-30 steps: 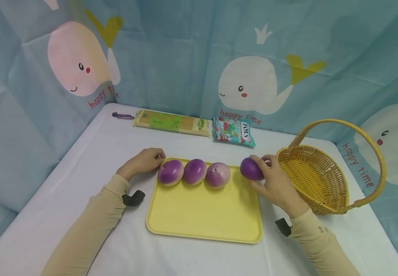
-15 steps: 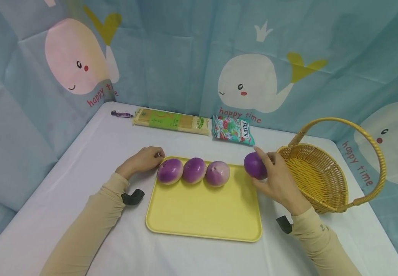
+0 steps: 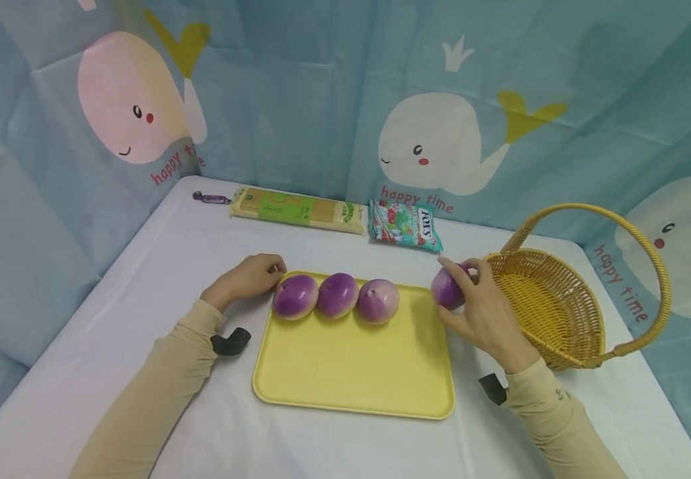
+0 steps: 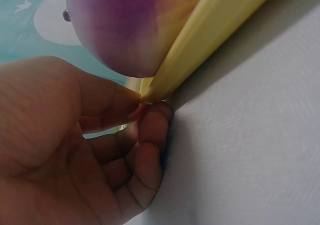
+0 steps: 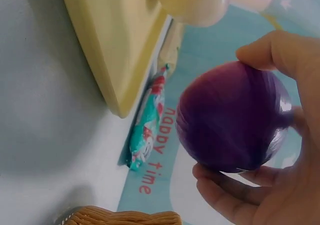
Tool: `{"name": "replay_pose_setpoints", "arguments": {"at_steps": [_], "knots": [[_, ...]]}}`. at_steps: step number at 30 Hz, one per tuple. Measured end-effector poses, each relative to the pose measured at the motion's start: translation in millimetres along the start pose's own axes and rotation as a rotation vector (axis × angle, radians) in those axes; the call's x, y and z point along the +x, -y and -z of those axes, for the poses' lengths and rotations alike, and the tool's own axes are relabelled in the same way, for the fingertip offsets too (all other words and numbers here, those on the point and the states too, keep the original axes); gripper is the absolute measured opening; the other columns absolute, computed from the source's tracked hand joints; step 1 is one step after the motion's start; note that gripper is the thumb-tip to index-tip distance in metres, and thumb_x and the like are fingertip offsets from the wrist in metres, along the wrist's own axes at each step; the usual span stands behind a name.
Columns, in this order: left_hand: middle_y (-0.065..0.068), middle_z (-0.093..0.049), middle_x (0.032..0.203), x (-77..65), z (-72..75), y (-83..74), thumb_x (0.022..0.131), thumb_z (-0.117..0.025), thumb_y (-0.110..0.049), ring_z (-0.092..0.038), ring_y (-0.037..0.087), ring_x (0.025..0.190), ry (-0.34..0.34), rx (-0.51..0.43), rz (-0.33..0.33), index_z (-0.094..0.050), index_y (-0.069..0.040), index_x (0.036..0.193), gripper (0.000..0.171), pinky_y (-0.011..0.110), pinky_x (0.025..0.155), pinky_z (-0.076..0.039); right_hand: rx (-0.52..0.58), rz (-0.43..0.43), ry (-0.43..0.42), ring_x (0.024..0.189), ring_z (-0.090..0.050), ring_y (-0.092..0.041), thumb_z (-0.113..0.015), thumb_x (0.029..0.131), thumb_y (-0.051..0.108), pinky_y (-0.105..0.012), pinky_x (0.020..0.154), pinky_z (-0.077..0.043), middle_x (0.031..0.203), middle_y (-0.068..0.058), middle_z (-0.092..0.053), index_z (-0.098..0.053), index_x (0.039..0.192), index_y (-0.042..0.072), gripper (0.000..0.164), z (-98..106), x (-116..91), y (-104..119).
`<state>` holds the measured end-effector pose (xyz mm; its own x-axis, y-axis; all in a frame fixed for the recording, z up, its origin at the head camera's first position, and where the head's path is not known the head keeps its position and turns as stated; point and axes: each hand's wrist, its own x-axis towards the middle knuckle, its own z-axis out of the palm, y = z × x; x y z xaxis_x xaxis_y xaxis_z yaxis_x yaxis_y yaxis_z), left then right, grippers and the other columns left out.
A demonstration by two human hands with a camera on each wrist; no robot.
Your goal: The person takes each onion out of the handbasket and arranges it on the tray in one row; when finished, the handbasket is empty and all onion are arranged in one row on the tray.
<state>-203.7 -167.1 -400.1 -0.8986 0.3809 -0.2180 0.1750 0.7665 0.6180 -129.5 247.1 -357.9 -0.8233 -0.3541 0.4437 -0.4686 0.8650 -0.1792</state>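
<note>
My right hand (image 3: 481, 307) grips a round purple onion (image 5: 230, 117) between thumb and fingers, lifted over the back right corner of the yellow tray (image 3: 354, 372). In the right wrist view the thumb lies on one side of the onion and curled fingers on the other. At the tray's back left corner, my left hand (image 3: 252, 276) pinches the rim between thumb and forefinger, as the left wrist view shows. Three more purple-and-white onions, the left one (image 3: 295, 297), the middle one (image 3: 337, 295) and the paler right one (image 3: 378, 301), sit in a row along the tray's back edge.
A yellow wicker basket (image 3: 590, 319) with a tall arched handle stands right of the tray, close to my right hand. Along the back lie a wrapped purple candy (image 3: 212, 198), a long noodle packet (image 3: 297, 210) and a teal candy bag (image 3: 405, 225). Printed curtains surround the table.
My right hand has shifted slightly right toward the basket with the onion, which has turned to show a paler side. The left hand keeps its pinch on the tray.
</note>
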Motion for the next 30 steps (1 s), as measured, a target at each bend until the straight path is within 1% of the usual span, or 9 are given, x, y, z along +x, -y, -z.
{"name": "replay_pose_setpoints", "arguments": {"at_steps": [1, 4, 8, 11, 14, 18, 21, 23, 30], "knots": [[0.009, -0.063, 0.087, 0.1, -0.1, 0.0, 0.095, -0.048, -0.014, -0.056, 0.019, 0.079, -0.002, 0.000, 0.002, -0.064, -0.002, 0.107, 0.022, 0.028, 0.069, -0.046, -0.001, -0.010, 0.003, 0.077, -0.061, -0.031, -0.078, 0.072, 0.028, -0.042, 0.060, -0.054, 0.119, -0.025, -0.046, -0.052, 0.135, 0.014, 0.069, 0.0, -0.5, 0.2], [0.010, -0.064, 0.088, -0.3, 0.1, -0.3, 0.095, -0.048, -0.014, -0.056, 0.020, 0.080, -0.005, 0.001, 0.000, -0.064, -0.002, 0.106, 0.022, 0.029, 0.070, -0.046, 0.008, -0.037, 0.018, 0.076, -0.059, -0.029, -0.080, 0.073, 0.029, -0.043, 0.062, -0.054, 0.115, -0.023, -0.048, -0.052, 0.126, 0.008, 0.064, -0.3, -2.2, 0.1], [0.010, -0.064, 0.089, -0.7, 0.3, -1.4, 0.095, -0.049, -0.014, -0.056, 0.020, 0.081, -0.005, 0.005, 0.000, -0.064, -0.002, 0.106, 0.022, 0.030, 0.071, -0.046, 0.006, -0.051, 0.042, 0.081, -0.056, -0.027, -0.083, 0.071, 0.031, -0.042, 0.068, -0.050, 0.103, -0.019, -0.056, -0.050, 0.118, -0.001, 0.066, -0.5, -3.9, -0.5], [0.011, -0.064, 0.090, -0.4, 0.1, -2.2, 0.096, -0.049, -0.014, -0.056, 0.020, 0.081, -0.004, 0.008, 0.007, -0.064, -0.002, 0.107, 0.022, 0.031, 0.072, -0.047, 0.010, -0.047, 0.058, 0.083, -0.055, -0.026, -0.084, 0.071, 0.032, -0.041, 0.071, -0.048, 0.098, -0.017, -0.060, -0.051, 0.117, -0.003, 0.067, -0.7, -4.1, -1.3], [0.011, -0.064, 0.091, -1.0, 0.5, -3.0, 0.095, -0.049, -0.014, -0.056, 0.021, 0.082, -0.002, 0.012, 0.013, -0.064, -0.002, 0.108, 0.023, 0.031, 0.072, -0.047, 0.023, -0.051, 0.095, 0.090, -0.057, -0.029, -0.083, 0.072, 0.034, -0.045, 0.077, -0.049, 0.105, -0.019, -0.061, -0.051, 0.128, -0.001, 0.073, -0.7, -4.1, -1.8], [0.011, -0.064, 0.092, -0.8, 0.6, -2.3, 0.095, -0.049, -0.014, -0.056, 0.021, 0.083, 0.001, 0.012, 0.015, -0.064, -0.002, 0.108, 0.023, 0.032, 0.073, -0.047, 0.029, -0.044, 0.134, 0.096, -0.057, -0.034, -0.082, 0.075, 0.034, -0.048, 0.079, -0.051, 0.116, -0.023, -0.054, -0.052, 0.137, 0.009, 0.073, -1.7, -5.6, -2.0], [0.011, -0.064, 0.091, -0.2, 0.4, -1.7, 0.095, -0.049, -0.015, -0.056, 0.021, 0.083, -0.001, 0.012, 0.011, -0.064, -0.002, 0.107, 0.023, 0.032, 0.073, -0.047, 0.041, -0.050, 0.151, 0.096, -0.059, -0.036, -0.081, 0.075, 0.031, -0.048, 0.075, -0.054, 0.119, -0.025, -0.050, -0.056, 0.133, 0.010, 0.067, -3.1, -6.9, -1.0], [0.011, -0.064, 0.091, -0.8, 0.7, -2.1, 0.095, -0.049, -0.015, -0.056, 0.021, 0.082, -0.002, 0.010, 0.006, -0.064, -0.002, 0.107, 0.023, 0.032, 0.073, -0.047, 0.047, -0.065, 0.176, 0.098, -0.060, -0.038, -0.080, 0.076, 0.031, -0.050, 0.076, -0.055, 0.121, -0.026, -0.049, -0.055, 0.132, 0.009, 0.065, -4.0, -7.2, 0.2], [0.008, -0.062, 0.084, -1.0, 1.0, -2.7, 0.096, -0.048, -0.015, -0.055, 0.018, 0.076, 0.004, -0.001, 0.008, -0.063, -0.002, 0.108, 0.023, 0.027, 0.067, -0.045, 0.012, -0.053, 0.251, 0.097, -0.064, -0.035, -0.079, 0.077, 0.038, -0.049, 0.081, -0.055, 0.122, -0.022, -0.056, -0.056, 0.132, 0.011, 0.065, -9.4, -8.8, 0.7]]}}
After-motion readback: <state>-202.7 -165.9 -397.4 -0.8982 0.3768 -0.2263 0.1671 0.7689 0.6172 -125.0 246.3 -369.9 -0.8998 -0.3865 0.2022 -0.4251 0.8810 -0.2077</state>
